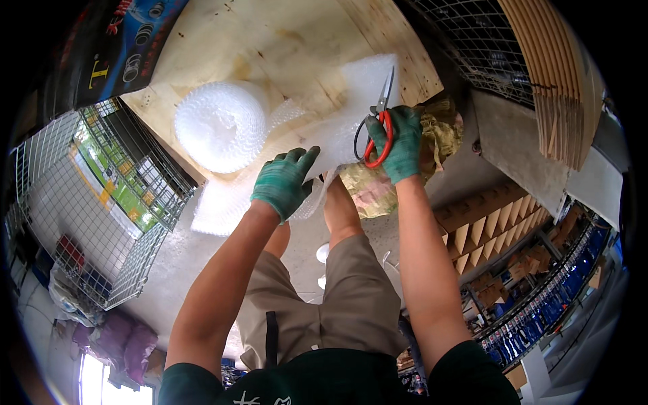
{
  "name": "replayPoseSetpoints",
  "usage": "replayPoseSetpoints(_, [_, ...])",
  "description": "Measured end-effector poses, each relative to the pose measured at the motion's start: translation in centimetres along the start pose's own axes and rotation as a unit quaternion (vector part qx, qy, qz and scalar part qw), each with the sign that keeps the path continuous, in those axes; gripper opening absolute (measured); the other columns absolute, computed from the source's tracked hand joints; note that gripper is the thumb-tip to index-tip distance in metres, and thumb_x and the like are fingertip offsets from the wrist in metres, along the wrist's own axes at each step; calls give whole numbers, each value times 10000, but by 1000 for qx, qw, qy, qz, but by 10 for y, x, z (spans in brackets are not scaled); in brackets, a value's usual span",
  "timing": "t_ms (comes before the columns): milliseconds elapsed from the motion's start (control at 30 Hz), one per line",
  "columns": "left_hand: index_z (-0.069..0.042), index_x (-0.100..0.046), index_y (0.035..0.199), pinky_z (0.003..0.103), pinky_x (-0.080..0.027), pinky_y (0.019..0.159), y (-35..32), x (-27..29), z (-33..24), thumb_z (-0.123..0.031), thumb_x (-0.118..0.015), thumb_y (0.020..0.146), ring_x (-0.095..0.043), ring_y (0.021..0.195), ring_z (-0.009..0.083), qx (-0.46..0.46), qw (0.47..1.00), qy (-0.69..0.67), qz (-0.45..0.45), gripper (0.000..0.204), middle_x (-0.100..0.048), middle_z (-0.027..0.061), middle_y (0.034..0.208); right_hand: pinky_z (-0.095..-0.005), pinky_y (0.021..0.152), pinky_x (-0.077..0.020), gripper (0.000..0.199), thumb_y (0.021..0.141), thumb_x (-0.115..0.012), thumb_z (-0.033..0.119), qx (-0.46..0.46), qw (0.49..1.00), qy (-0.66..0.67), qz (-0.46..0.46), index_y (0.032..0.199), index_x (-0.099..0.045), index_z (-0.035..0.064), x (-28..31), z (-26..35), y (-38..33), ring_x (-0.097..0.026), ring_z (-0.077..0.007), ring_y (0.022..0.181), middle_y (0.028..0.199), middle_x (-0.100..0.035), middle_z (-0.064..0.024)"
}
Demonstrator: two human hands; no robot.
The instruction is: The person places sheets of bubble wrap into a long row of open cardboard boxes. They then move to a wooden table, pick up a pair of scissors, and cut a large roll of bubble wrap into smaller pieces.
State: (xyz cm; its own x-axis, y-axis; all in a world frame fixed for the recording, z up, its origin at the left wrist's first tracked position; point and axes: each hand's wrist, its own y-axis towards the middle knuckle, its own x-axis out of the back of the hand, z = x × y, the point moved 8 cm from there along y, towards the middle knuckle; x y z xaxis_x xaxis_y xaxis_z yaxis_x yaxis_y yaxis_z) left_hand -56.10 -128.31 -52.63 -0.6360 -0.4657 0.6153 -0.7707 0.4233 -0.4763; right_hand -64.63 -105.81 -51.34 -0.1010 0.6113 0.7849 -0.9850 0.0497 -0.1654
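Both of my hands wear green work gloves with dark fingertips. My right hand [405,142] grips a pair of scissors [381,138] with one red and one black handle loop. The blades point away from me over the clear bubble wrap [361,88]. My left hand [287,179] rests on the near part of the sheet, fingers spread and stretched out. Just beyond it, a thick roll of bubble wrap [219,128] stands on the wooden table [277,40]. From the roll, loose wrap runs rightward and hangs over the near edge.
Crumpled yellowish woven sacking [442,135] lies beside the table's right edge. To the left is a wire mesh cage [135,202]. Cardboard sheets [547,81] stand at the far right, above a divided cardboard box [493,223]. Blue packed items [533,324] fill a rack at lower right.
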Motion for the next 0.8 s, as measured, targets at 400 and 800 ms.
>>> replayPoseSetpoints(400, [-157, -447, 1464, 477, -510, 931, 1, -8, 2, -139, -683, 854, -589, 1149, 387, 0, 1000, -6, 2, 654, -574, 173, 1338, -285, 963, -505, 564, 911, -761, 273, -121, 877, 462, 61, 1351, -544, -4, -42, -37, 9, -636, -143, 1082, 1220, -684, -115])
replayPoseSetpoints(800, [-111, -449, 1473, 480, -502, 939, -14, -9, 0, -7, -642, 839, -572, 1141, 427, -15, 992, -93, -82, 671, -563, 232, 1321, -278, 761, -510, 562, 945, -724, 234, -73, 891, 413, -172, 1416, -488, 41, -38, -20, 7, -579, -110, 861, 1018, -649, -33])
